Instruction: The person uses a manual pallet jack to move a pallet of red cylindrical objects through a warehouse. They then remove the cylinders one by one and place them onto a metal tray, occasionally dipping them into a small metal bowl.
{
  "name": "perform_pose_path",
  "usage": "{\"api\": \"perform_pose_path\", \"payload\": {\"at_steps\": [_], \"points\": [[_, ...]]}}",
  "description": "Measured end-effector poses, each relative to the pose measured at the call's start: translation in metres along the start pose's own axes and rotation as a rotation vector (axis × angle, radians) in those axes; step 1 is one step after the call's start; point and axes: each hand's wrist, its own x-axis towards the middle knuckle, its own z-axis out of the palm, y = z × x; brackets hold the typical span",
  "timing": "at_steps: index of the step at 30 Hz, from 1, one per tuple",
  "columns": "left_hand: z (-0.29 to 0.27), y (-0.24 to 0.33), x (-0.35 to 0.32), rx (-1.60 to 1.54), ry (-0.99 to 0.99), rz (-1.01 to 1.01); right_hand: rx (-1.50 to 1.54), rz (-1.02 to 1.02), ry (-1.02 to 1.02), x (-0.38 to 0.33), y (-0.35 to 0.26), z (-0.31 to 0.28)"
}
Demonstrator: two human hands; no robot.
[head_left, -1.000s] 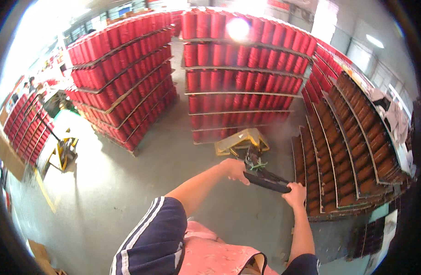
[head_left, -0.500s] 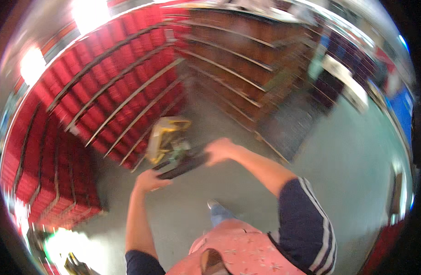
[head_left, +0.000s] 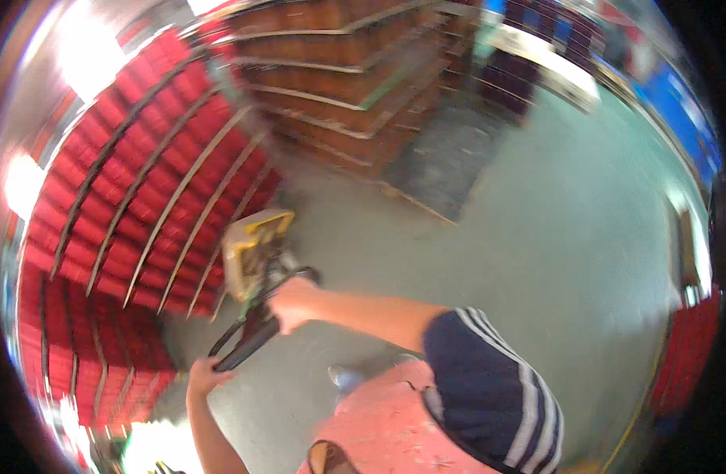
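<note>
Both hands are on the black loop handle of a yellow pallet jack, and the whole shot is pretty motion-blurred. The right hand is wrapped around the upper end of the handle, fingers curled shut on it. The left hand sits at the lower end of the same handle, and it looks closed around the bar too, though the blur makes the fingers themselves hard to pick out.

The jack's yellow body is just past the handle, its far end right up against the stack of red crates. That stack is banded with grey straps and stands to the left of the jack. Beyond the jack, further back, there's a stack of brown crates. The grey-green concrete floor spreads out to the right of the jack. Near the lower edge you can see the person's navy sleeve with white stripes and pink shorts.
</note>
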Motion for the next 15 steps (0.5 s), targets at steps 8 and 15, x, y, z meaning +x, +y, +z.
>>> {"api": "perform_pose_path", "payload": {"at_steps": [8,15], "points": [[0.083,0.085,-0.102,0.269,0.143,0.035,-0.056,-0.073,-0.198,-0.111,0.005,-0.013],[0.154,0.116,-0.158,0.248,0.181,0.049,-0.034,-0.130,-0.421,-0.177,0.021,0.019]]}}
